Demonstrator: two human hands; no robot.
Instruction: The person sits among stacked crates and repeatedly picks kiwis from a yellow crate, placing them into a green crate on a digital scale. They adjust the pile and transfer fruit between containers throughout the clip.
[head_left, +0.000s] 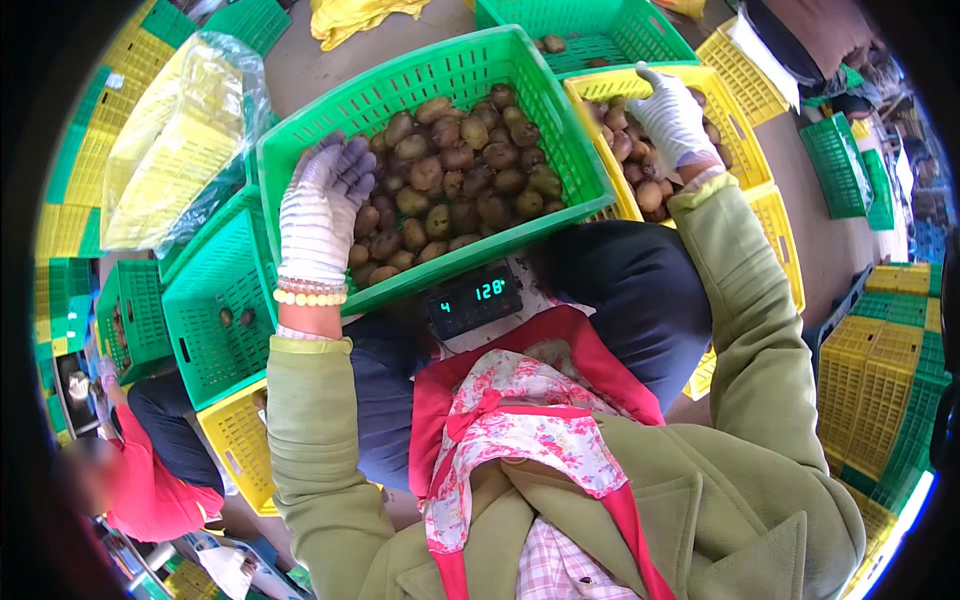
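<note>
My left hand, in a striped glove with darker finger ends, is at the left inner side of a large green plastic crate. Its fingers are loosely bent beside the brown kiwifruit piled in the crate, and nothing shows in its grasp. Over a yellow plastic crate at the right, my gloved right hand has one digit raised and the others bent down. More kiwifruit lie under it; whether it holds one is hidden. Under the green crate's near edge, a digital scale display shows lit digits.
Another green crate at the left holds a few kiwifruit. Beyond the large crate is a green crate with some fruit. A plastic-wrapped yellow crate stands far left. Another person sits at lower left. Stacked crates stand at right.
</note>
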